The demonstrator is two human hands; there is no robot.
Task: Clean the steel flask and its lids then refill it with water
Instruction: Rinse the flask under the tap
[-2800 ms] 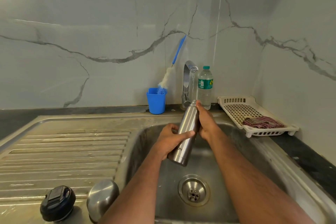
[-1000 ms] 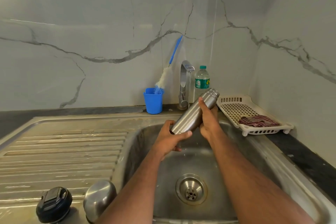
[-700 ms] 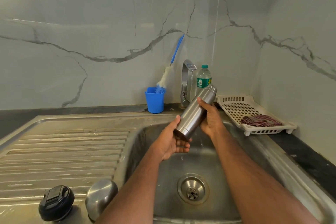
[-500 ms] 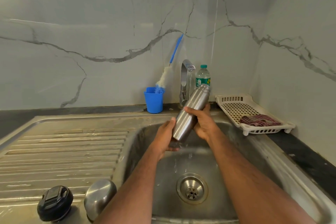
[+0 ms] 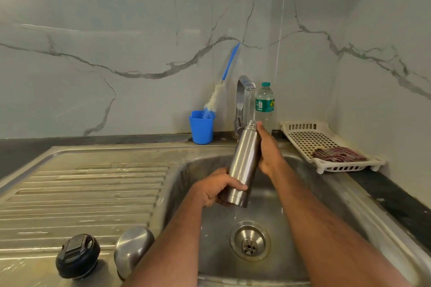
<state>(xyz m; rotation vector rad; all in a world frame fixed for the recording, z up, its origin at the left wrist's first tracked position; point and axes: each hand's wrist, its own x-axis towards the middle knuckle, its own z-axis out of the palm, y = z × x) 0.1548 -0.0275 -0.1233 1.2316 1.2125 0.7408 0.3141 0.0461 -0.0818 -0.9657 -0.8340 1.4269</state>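
Steel flask (image 5: 243, 163): uncapped, held near upright over the sink basin (image 5: 303, 228), mouth uppermost and leaning slightly right, directly under the tap spout. A thin stream of water falls from the tap (image 5: 242, 100) toward the open mouth. A trickle drips off the flask's base toward the drain (image 5: 250, 240).

Left hand (image 5: 215, 190): wrapped around the flask's lower end, thumb across the front, fingers curled behind. Firm grasp.

Right hand (image 5: 268, 149): gripping the flask's upper half from the right side, thumb reaching up beside the neck. Both hands are on the flask; both forearms extend over the basin.

Lids: the black inner lid (image 5: 78, 256) sits on the ribbed drainboard (image 5: 81, 193) at lower left, and the domed steel cap (image 5: 133, 249) rests just to its right at the basin's edge. Both are well apart from the flask. The left forearm partly covers the cap's right side.

Behind the sink, on the dark counter: a blue plastic cup (image 5: 201, 127) holding a bottle brush (image 5: 221, 86) with a blue handle and white bristles, leaning toward the wall. A clear water bottle (image 5: 264, 105) with a green cap and label stands just right of the tap, near the flask's mouth in this view.

Right side: a white perforated tray (image 5: 303, 133) on the counter, holding a folded maroon striped cloth (image 5: 335, 155) at its near end.

Wall: white marble with grey veining.
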